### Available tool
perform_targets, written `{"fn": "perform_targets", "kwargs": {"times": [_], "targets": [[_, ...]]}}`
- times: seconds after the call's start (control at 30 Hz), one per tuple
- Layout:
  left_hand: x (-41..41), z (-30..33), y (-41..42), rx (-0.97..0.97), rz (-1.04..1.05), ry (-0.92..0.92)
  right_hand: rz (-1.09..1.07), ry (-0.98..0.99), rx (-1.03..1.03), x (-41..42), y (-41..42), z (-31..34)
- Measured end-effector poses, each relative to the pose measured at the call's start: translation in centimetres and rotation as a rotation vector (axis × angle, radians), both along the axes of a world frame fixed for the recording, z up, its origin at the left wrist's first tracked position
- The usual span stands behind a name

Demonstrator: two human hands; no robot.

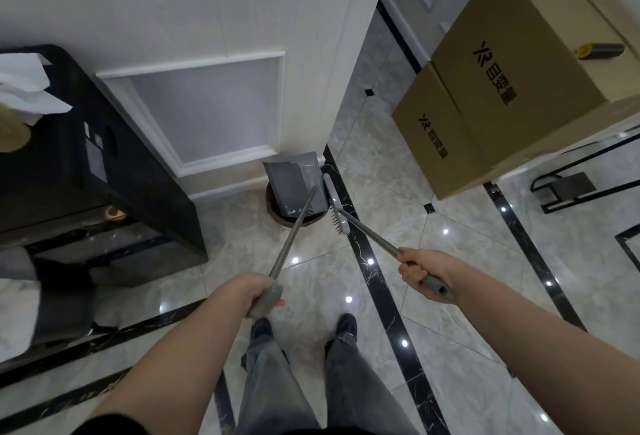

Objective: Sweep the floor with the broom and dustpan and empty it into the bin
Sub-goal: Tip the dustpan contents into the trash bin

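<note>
My left hand [265,294] grips the grey end of a long metal handle that runs forward to a grey dustpan [294,185]. The pan is tipped over a round brown bin [277,214] at the foot of the white wall, with a few pale scraps near its lower edge. My right hand [417,270] grips the handle of the broom [336,207], whose white head and bristles hang just right of the bin above a black floor stripe.
A black cabinet [104,171] with white tissue on top stands at the left. Stacked cardboard boxes [502,88] sit on a black-framed table at the right. White panelled wall [207,53] lies ahead. Glossy marble floor [311,278] with black stripes surrounds my feet.
</note>
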State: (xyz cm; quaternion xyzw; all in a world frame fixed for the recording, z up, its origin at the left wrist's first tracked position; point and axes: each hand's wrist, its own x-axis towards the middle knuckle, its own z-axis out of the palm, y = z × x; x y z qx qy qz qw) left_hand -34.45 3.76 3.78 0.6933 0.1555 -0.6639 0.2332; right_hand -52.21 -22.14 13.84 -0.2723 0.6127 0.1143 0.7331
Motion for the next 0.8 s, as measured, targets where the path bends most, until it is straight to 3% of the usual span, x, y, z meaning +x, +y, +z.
{"fn": "perform_targets", "kwargs": {"times": [0.13,0.27,0.4,0.53,0.67,0.8], "targets": [[0.1,-2.7,-2.2,-0.023,-0.120,-0.131,0.011,0.007,-0.016,-0.1,0.2,-1.0],[-0.3,-5.6,-2.9,-0.163,-0.162,-0.278,-0.012,0.000,-0.045,-0.8,0.7,-2.9],[-1.9,-6.4,-2.2,-0.273,0.083,-0.195,0.031,0.037,-0.148,-1.8,1.7,-5.2],[-3.8,-5.8,-1.4,-0.327,0.339,-0.087,-0.071,-0.014,-0.113,-1.7,2.2,-5.9],[-5.2,-6.8,0.2,-0.361,0.379,-0.054,-0.100,-0.003,-0.071,-1.8,2.0,-6.7],[-6.1,-9.2,0.5,-0.255,0.267,-0.068,-0.139,0.046,-0.019,-2.1,1.9,-7.8]]}}
